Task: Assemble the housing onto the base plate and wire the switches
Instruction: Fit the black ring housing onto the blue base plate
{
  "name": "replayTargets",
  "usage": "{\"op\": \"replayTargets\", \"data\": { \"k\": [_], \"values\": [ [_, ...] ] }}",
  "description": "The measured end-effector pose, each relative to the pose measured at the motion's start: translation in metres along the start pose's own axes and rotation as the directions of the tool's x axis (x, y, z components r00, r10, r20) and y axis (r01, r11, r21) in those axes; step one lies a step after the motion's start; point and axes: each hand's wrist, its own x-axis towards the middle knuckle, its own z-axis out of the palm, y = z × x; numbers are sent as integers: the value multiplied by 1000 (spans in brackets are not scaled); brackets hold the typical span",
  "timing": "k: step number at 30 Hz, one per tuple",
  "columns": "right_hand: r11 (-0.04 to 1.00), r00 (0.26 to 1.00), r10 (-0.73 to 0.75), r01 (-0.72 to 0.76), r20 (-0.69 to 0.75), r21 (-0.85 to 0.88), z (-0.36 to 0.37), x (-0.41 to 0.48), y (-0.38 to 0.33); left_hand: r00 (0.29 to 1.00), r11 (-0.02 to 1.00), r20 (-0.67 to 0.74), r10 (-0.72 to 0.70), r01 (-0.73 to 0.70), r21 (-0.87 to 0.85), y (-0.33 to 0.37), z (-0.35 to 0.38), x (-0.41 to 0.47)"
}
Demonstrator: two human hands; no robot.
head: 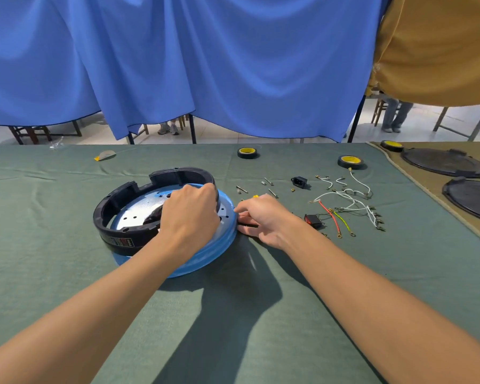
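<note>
Left hand grips the housing; right hand pinches the base plate rim. Best to slide the housing toward that pinched rim until centred.

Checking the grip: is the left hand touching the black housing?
Touching. The head view shows the left hand curled over the right rim of the black housing.

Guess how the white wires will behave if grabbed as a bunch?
Probably floppy: the white wires lie in loose curves on the cloth. Likely to snag, since they cross each other and end in clustered terminals. Probably light, being thin.
</note>
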Motion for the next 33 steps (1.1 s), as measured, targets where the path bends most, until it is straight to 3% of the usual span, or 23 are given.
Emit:
{"op": "replayTargets", "data": {
  "k": [9,12,16,22,28,33],
  "values": [
    [999,999,-28,29,33,-28,-2,-2,4,999,999,-10,-36,37,17,1,-9,9],
    [1000,999,-25,25,24,-18,-1,-2,4,999,998,-31,20,-18,65,9,-10,7],
    [999,1000,-2,0,30,41,-3,-3,3,995,990,14,95,-96,103,24,-2,0],
    [995,998,13,-19,54,95,-9,-5,7,996,986,70,62,-72,148,23,11,-11],
    [992,999,17,-22,37,124,-8,-4,8,998,994,67,-14,7,106,29,11,-10],
    [992,999,11,-16,43,125,-7,-4,7,995,1000,98,5,-5,6,19,-1,-2]
  ]
}}
